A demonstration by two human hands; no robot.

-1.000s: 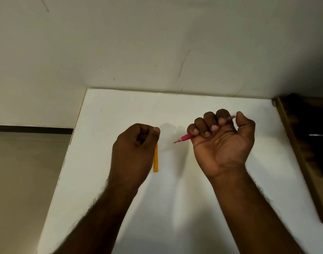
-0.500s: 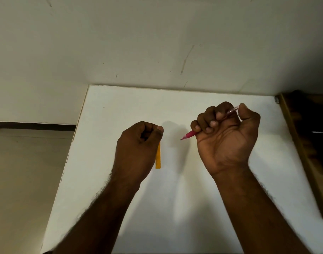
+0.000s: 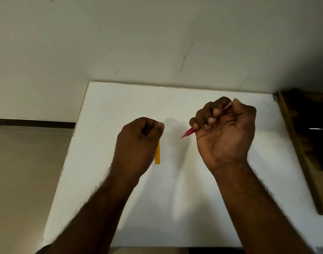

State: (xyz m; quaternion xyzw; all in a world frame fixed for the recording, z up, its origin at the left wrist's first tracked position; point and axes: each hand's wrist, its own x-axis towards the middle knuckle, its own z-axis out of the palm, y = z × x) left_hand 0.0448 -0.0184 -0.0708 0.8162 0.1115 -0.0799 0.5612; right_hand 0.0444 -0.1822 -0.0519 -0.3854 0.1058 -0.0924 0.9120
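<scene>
My right hand (image 3: pixel 224 132) is raised above the white table (image 3: pixel 120 99), palm toward me, and grips a pink pen (image 3: pixel 189 132) in its fist. The pen's tip points down and to the left. My left hand (image 3: pixel 138 143) is curled into a fist at the table's middle. A thin yellow strip (image 3: pixel 157 154) lies lengthwise just right of that fist, with its far end hidden under the thumb. I cannot tell whether the left hand touches it.
A scuffed pale wall (image 3: pixel 157 43) stands directly behind the table. A dark wooden piece of furniture (image 3: pixel 303 143) borders the table's right edge. Beyond the left edge, the beige floor (image 3: pixel 19 180) lies lower.
My right hand has drifted slightly right and away with the pen. The left fist and the yellow strip have stayed almost where they were.
</scene>
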